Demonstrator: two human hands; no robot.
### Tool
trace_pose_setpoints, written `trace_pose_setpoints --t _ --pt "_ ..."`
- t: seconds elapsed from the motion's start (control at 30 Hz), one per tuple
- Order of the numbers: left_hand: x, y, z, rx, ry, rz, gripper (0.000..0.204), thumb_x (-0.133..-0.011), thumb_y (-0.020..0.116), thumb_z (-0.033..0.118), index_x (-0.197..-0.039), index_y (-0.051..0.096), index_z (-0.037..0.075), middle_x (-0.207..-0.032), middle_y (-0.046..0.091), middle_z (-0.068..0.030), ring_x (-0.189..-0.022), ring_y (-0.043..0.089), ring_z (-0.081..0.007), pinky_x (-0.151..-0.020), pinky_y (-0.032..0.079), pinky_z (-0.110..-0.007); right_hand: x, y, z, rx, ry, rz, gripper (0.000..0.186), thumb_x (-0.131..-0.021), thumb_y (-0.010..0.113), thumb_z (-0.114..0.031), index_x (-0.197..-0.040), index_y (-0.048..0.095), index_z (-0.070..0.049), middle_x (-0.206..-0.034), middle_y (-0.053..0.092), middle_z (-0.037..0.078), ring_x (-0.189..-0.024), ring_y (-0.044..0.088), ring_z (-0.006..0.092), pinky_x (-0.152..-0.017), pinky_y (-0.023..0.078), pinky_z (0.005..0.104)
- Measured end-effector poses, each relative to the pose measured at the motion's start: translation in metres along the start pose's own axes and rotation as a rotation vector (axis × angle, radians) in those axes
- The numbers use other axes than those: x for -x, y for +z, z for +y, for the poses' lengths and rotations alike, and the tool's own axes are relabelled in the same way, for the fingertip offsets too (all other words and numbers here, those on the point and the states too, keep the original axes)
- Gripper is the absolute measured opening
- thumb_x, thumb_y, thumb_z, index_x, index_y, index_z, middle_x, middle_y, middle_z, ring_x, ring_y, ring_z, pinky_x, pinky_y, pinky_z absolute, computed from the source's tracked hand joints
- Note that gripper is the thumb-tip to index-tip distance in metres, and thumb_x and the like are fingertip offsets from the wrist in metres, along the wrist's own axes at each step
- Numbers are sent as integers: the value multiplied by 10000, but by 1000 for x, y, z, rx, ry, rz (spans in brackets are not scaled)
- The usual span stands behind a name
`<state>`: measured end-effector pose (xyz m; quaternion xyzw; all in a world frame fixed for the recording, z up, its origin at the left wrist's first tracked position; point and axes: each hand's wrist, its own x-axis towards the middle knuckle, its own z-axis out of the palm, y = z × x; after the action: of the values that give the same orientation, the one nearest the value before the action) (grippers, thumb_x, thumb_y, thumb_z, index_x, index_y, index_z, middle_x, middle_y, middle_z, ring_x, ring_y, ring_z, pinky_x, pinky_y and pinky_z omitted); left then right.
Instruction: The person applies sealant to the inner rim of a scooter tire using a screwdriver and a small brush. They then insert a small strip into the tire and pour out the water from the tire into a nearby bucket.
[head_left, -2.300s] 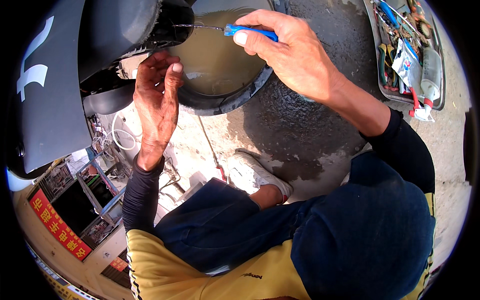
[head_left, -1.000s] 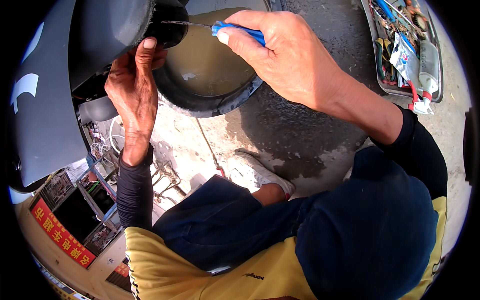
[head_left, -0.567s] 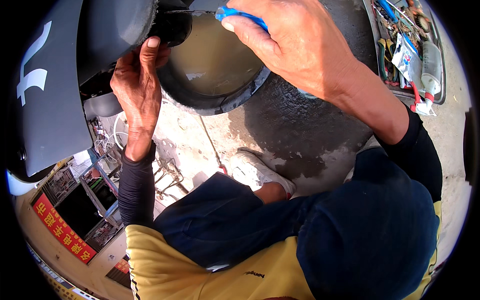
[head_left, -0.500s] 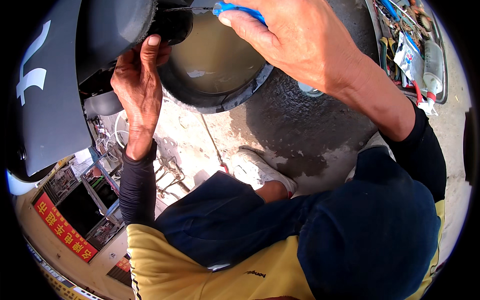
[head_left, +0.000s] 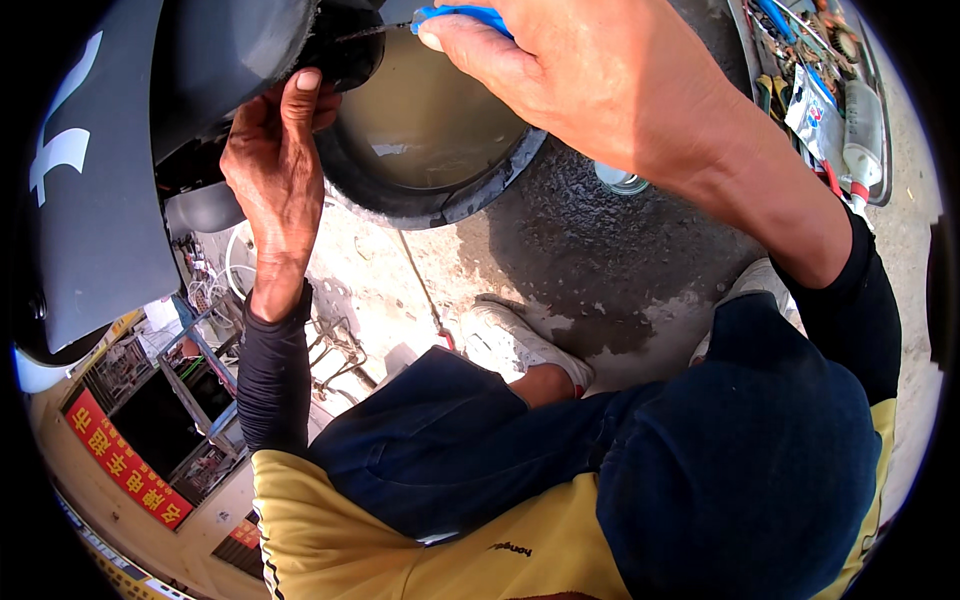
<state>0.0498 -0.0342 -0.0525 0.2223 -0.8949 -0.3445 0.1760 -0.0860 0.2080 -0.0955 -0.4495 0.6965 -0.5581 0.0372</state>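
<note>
My right hand (head_left: 590,80) is closed round a tool with a blue handle (head_left: 465,18) and a thin dark metal shaft. The shaft points left, and its tip reaches a glossy black part (head_left: 350,50) that looks like wet rubber. My left hand (head_left: 280,170) pinches the lower edge of that part, thumb in front and fingers behind, partly hidden. Beside it bulges a dark grey rounded surface (head_left: 230,55) with a scuffed edge, perhaps a tyre. Below the tool stands a black tub (head_left: 440,212) of murky brown water.
At the right lies a tray (head_left: 880,190) of hand tools, with a white packet (head_left: 812,115) and a clear squeeze bottle (head_left: 862,130). A small round tin (head_left: 620,180) sits on wet concrete (head_left: 590,250). A dark panel with white markings (head_left: 100,220) stands left.
My right hand and the blue-handled tool have shifted slightly left, and the shaft shows further over the black part. My left hand has hardly moved.
</note>
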Motion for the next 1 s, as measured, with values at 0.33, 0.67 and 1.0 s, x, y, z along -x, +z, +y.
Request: trace_pose_setpoints --t 0.33,0.67,1.0 --pt "1 -1 2 -33 -5 -3 349 -1011 754 300 -1037 711 -46 -903 786 -104 -832 750 -149 -829 592 -283 1 2 -1 -40 40 -11 254 -988 625 -141 -824 644 51 -721 639 284 -700 670 475 -636 538 506" --pt "0 -1 0 -42 8 -1 337 -1011 754 295 -1032 714 -39 -894 785 -101 -834 751 -148 -828 600 -287 0 3 1 -54 45 -15 279 -1000 601 -149 -822 640 63 -733 642 287 -702 672 465 -645 535 495" --pt "1 -1 -1 -23 17 5 319 -1018 746 281 -1021 709 -36 -897 781 -98 -827 748 -146 -820 598 -284 0 6 1 -9 15 -41 298 -1011 572 -156 -832 632 75 -756 653 287 -702 679 439 -660 534 480"
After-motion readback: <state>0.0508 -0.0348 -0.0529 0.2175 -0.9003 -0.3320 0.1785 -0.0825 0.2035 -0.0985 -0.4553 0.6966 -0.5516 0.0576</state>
